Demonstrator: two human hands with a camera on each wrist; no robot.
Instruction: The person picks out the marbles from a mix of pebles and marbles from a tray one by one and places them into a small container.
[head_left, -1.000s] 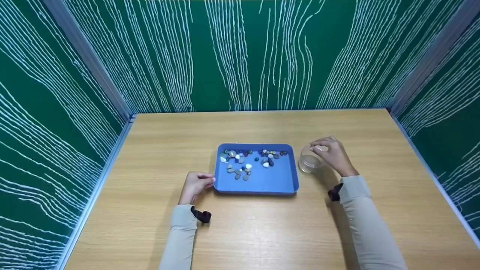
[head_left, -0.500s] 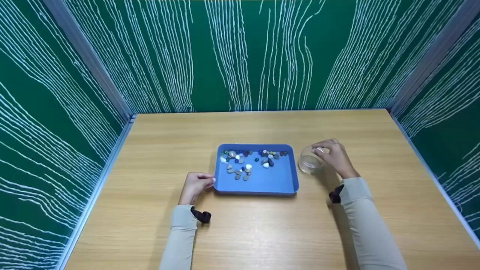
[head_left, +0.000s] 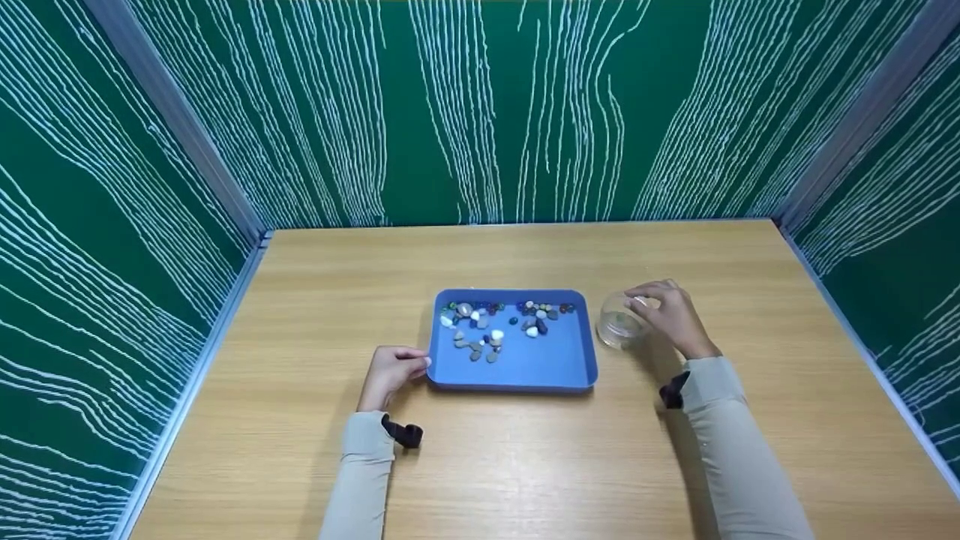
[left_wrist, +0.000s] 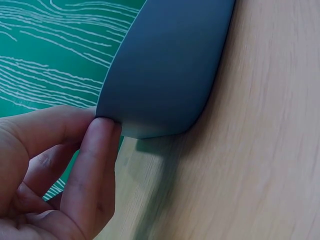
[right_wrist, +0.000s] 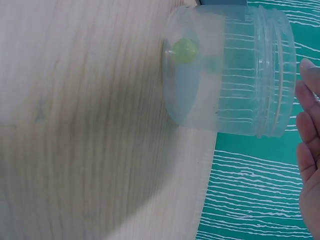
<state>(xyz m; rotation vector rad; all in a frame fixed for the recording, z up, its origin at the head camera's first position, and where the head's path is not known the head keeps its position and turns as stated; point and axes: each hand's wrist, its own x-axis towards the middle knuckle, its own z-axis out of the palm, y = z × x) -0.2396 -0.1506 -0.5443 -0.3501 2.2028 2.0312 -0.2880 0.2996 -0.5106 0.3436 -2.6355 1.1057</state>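
Note:
My left hand [head_left: 391, 375] pinches the rim of a blue tray [head_left: 544, 367] at its near left corner, with thumb and fingers meeting on the edge in the left wrist view. Pebbles [head_left: 475, 345] and coloured glass marbles [head_left: 480, 306] lie in the tray, mostly in its far and left parts. To its right, a clear plastic jar [head_left: 618, 330] stands upright and lidless on the table. My right hand [head_left: 673, 319] is over the jar's mouth, fingers bent loosely, with nothing visible between them. One yellow-green marble [right_wrist: 185, 50] is at the jar's bottom in the right wrist view.
The wooden table [head_left: 525, 465] is bounded by green panels [head_left: 517, 112] with white wavy lines at the back and both sides. Metal posts [head_left: 180, 112] stand at the far corners. A black strap camera [head_left: 403, 433] sits on the left wrist.
My right hand has shifted slightly right and towards me, still over the jar's mouth. The left hand keeps its hold on the tray, and the tray's contents look the same.

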